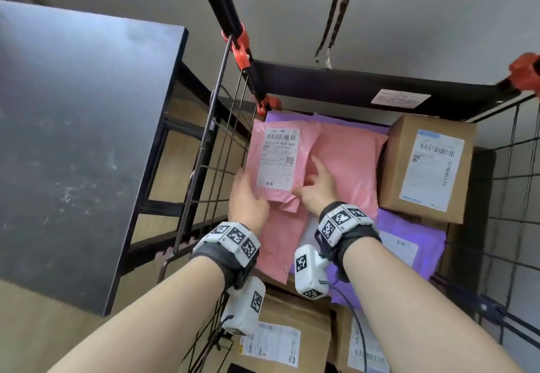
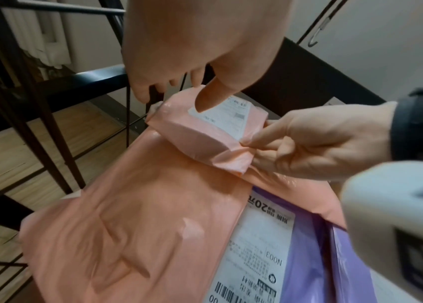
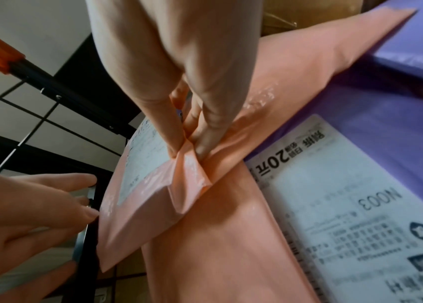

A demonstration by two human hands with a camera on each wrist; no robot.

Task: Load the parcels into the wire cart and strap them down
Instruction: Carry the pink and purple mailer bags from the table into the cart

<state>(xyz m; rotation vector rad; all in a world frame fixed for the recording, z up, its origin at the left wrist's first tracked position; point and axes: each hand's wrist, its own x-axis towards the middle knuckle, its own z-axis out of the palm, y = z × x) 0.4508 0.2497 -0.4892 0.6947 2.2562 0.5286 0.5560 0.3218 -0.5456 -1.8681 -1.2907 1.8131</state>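
Head view, right hand (image 1: 317, 191) pinching pink parcel (image 1: 274, 165) corner, left hand (image 1: 247, 200) fingers straight, touching its edge

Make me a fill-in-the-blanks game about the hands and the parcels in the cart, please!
1. The right hand pinches a corner of the small ___ mailer with the white label.
2. The big cardboard box stands at the far ___ of the wire cart.
3. Under the pink mailers lies a ___ mailer.
4. The left hand is at the mailer's ___ edge, beside the cart's wire wall.

Missing words: pink; right; purple; left
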